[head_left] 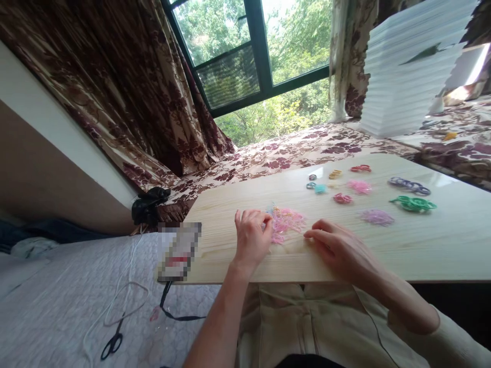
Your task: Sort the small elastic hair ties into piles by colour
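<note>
On the pale wooden board (218, 217) lies a loose pile of small pink and mixed-colour bands (287, 223). My left hand (252, 236) is at the pile's left edge, fingers curled, thumb near the index finger; whatever it may hold is too small to make out. To the right of the pile, my right hand (337, 248) rests low over the board, its fingers close together and pointing left. Beyond it are a lilac pile (377, 217), a pink pile (359, 187), a small turquoise pile (319, 189) and green hair ties (416, 204).
Purple coiled ties (409, 185), red ties (360, 168), yellow ties (335, 174) and rose ties (342, 198) lie farther back. A blurred-out flat object (180, 253) sits at the board's left edge. Scissors (112, 346) and cables are on the bed at left.
</note>
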Tool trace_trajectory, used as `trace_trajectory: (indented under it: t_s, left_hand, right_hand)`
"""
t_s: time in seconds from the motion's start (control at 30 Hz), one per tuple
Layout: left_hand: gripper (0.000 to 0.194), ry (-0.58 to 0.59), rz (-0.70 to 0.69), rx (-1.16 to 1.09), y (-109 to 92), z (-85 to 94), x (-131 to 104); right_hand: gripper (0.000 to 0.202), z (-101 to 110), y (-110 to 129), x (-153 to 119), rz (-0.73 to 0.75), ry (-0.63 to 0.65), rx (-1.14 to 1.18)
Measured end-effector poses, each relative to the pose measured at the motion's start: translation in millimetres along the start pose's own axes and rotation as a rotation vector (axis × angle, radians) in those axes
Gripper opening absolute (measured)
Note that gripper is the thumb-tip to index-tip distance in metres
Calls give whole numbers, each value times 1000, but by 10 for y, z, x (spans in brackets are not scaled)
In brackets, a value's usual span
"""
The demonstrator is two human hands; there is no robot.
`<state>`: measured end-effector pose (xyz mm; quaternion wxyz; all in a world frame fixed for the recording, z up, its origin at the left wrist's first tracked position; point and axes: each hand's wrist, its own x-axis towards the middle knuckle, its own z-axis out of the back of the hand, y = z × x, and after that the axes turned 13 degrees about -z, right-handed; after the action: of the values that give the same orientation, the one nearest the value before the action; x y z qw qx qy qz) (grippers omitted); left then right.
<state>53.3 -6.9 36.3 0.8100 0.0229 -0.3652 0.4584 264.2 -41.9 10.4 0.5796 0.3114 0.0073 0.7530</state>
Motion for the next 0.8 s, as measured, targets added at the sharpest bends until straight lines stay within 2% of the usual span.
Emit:
trace_trajectory:
  t_s: [0.33, 0.63, 0.8]
  left_hand:
    - [16, -25, 112, -198, 94, 16, 45]
    - [17, 44, 67, -26, 231, 152, -69]
    - [17, 131, -33, 96, 233, 240, -87]
  right_hand:
    - [30, -36, -49, 8, 23, -17, 1]
    - [31, -50, -67, -2, 34, -35, 2]
    - [30, -59, -82, 7, 38, -29, 8]
